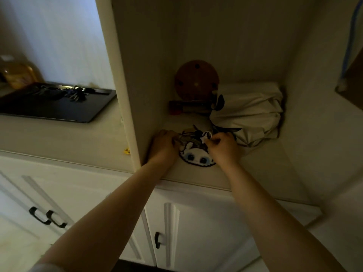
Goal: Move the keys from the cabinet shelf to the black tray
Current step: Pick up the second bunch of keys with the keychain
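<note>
Your cabinet [225, 46] opens above the counter [59, 138], and both your bare arms reach into its lowest shelf [196, 175], near the front left corner. At the back right corner of that shelf sits a crumpled white bag [249, 112], with a round wooden disc [196, 81] leaning against the back wall just left of it and a dark flat box [188, 107] lying at the disc's foot. Out on the counter, left of the cabinet's side wall, the black tray [59, 110] lies flat, and a bunch of keys [75, 94] already rests near its far edge. Behind the tray stands a blurred amber bottle [17, 75]. Close to the shelf's front edge lies a small cartoon-face mat [196, 156], and the second set of keys [193, 136] rests on its far side, between your hands. Your left hand [164, 148] is curled over the left end of that bunch, fingers closed down onto it. Your right hand [224, 147] has its fingertips pinched together on a small white tag [205, 137] attached to the bunch.
</note>
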